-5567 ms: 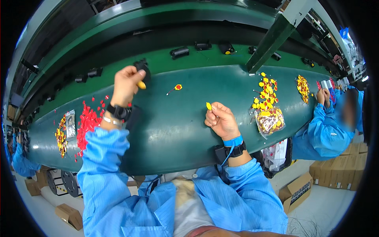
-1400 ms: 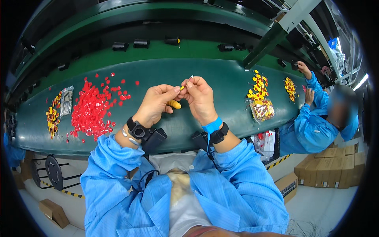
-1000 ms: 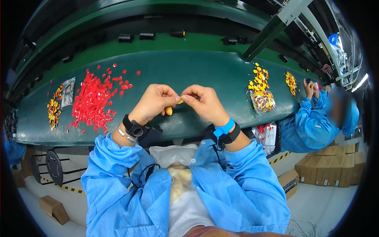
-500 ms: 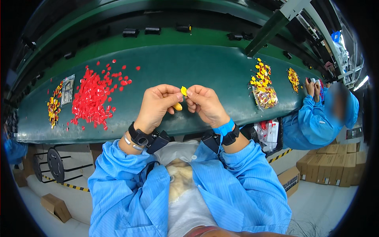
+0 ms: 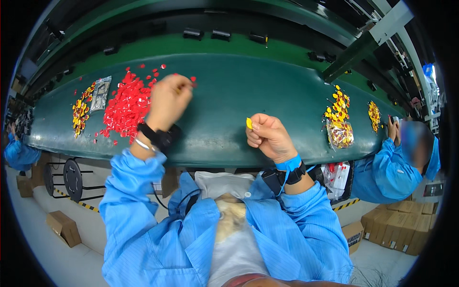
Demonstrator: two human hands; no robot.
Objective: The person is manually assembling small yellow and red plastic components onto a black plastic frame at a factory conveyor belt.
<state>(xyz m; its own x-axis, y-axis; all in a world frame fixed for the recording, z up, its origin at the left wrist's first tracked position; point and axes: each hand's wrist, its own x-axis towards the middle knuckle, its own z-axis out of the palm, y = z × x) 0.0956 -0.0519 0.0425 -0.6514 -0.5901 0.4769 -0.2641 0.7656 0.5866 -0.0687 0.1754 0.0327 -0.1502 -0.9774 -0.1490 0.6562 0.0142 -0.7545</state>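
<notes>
"Where's the yellow piece (image 5: 249, 123)?"
"Pinched in the fingers (image 5: 261, 118) of the right hand (image 5: 270, 137), above the table (image 5: 224, 95)."
"Left hand (image 5: 167, 101)?"
"Near the red pieces (image 5: 125, 107) — can't tell whether its fingers hold anything."

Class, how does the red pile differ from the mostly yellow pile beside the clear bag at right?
The red pile spreads wider than the yellow pile. The red pile is red with white flecks; the yellow pile mixes in dark red. Both consist of small loose pieces on the green table.
</notes>
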